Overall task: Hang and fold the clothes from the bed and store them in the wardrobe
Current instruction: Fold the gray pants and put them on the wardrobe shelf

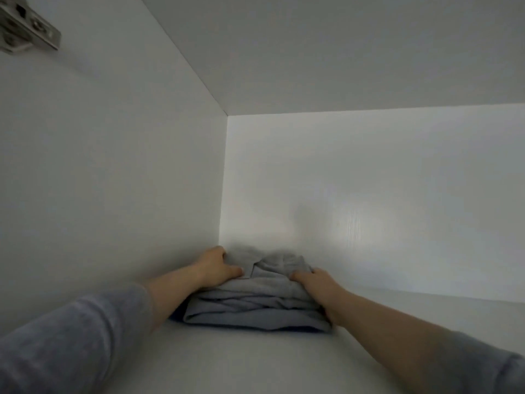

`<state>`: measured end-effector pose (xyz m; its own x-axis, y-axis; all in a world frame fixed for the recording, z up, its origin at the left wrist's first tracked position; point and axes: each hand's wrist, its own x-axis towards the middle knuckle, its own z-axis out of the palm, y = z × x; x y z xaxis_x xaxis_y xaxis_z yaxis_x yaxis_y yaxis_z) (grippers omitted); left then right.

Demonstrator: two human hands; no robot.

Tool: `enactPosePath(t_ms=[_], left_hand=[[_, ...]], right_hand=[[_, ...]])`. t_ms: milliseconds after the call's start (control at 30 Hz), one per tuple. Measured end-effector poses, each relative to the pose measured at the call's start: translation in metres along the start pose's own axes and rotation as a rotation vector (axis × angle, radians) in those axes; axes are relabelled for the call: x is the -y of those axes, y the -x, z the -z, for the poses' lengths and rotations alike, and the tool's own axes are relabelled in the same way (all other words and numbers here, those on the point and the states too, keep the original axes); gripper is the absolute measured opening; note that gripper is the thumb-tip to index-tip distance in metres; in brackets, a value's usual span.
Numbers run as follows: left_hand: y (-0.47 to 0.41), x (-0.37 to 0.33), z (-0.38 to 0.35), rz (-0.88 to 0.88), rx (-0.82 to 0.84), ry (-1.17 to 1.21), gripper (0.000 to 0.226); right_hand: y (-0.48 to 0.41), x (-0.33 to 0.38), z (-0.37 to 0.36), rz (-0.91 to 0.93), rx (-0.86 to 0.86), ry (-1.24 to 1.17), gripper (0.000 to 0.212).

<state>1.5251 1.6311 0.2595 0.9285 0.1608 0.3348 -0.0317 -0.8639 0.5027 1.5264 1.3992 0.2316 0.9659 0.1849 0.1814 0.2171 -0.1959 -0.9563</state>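
White wardrobe shelf (255, 365), seen from inside the compartment; lighting dim, far edge slightly blurred.

Nearest: two grey sleeves, left sleeve (71, 336) and right sleeve (497, 371), both pushed up, with bare forearms reaching in towards the shelf's far left corner.

Task item: one folded grey garment (255, 305), several layers thick, lying flat on the shelf in that corner. One strip of dark blue fabric (176, 315) shows under its near edge; what it is cannot be told.

Grip: two hands, one at each end. The left hand (216, 265) is on the far left of the top layer, fingers curled into the cloth, thumb lying across it. The right hand (318, 282) clasps the right end, thumb on top; its fingers go down the side and are mostly hidden.

Key relation: the bundle lies directly between the hands, long axis running left to right along the back wall (369, 209). The left hand sits slightly deeper; neither is clearly nearer. Judgement: placement looks nearly done. Any last push goes straight back, then both hands let go sideways.

Contact with the back wall or the left side wall (113, 180) cannot be confirmed; close to both.

Farthest: one top panel (341, 52) and one metal hinge (25, 29) at the upper left.
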Motion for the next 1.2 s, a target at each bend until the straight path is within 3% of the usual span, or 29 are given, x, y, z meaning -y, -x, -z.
enactPosePath(t_ms=[100, 233, 367, 467, 567, 667, 733, 833, 933, 1000, 1067, 1133, 1200], left_hand=[[-0.003, 0.007, 0.004, 0.095, 0.053, 0.15, 0.062], [0.006, 0.009, 0.013, 0.274, 0.391, 0.51, 0.048], [0.004, 0.011, 0.016, 0.291, 0.466, 0.533, 0.039], [0.001, 0.009, 0.011, 0.231, 0.42, 0.492, 0.032], [-0.001, 0.004, 0.012, 0.193, 0.388, 0.52, 0.028], [-0.007, 0.003, 0.026, 0.131, 0.278, 0.604, 0.017], [-0.009, 0.005, 0.04, 0.079, 0.174, 0.646, 0.009], [-0.008, 0.018, 0.041, 0.137, 0.124, 0.485, 0.021], [0.001, 0.028, 0.027, 0.266, 0.359, 0.324, 0.03], [-0.001, 0.032, 0.024, 0.286, 0.357, 0.312, 0.035], [-0.005, 0.033, 0.025, 0.211, 0.25, 0.201, 0.046], [-0.009, 0.031, 0.025, 0.085, 0.125, -0.105, 0.069], [-0.008, 0.022, 0.019, -0.069, 0.051, -0.23, 0.075]], right_hand=[[-0.004, 0.008, 0.014, -0.132, 0.144, -0.061, 0.026], [-0.01, 0.006, 0.02, -0.244, 0.208, -0.14, 0.041], [-0.023, 0.008, 0.024, -0.268, 0.231, -0.248, 0.047], [-0.035, 0.006, 0.023, -0.285, 0.23, -0.271, 0.043], [-0.047, 0.008, 0.018, -0.116, 0.128, -0.214, 0.023], [-0.058, 0.018, 0.015, 0.202, 0.002, -0.147, 0.039], [-0.061, 0.019, 0.01, 0.291, -0.046, -0.178, 0.043], [-0.063, 0.0, 0.0, 0.098, 0.035, -0.12, 0.038], [-0.067, -0.007, 0.0, -0.046, 0.084, -0.091, 0.043], [-0.073, 0.0, 0.008, -0.081, 0.105, -0.134, 0.044], [-0.076, 0.003, 0.012, -0.144, 0.194, -0.172, 0.027], [-0.08, -0.001, 0.013, -0.191, 0.238, -0.196, 0.029], [-0.087, -0.002, 0.012, -0.219, 0.22, -0.192, 0.033]])
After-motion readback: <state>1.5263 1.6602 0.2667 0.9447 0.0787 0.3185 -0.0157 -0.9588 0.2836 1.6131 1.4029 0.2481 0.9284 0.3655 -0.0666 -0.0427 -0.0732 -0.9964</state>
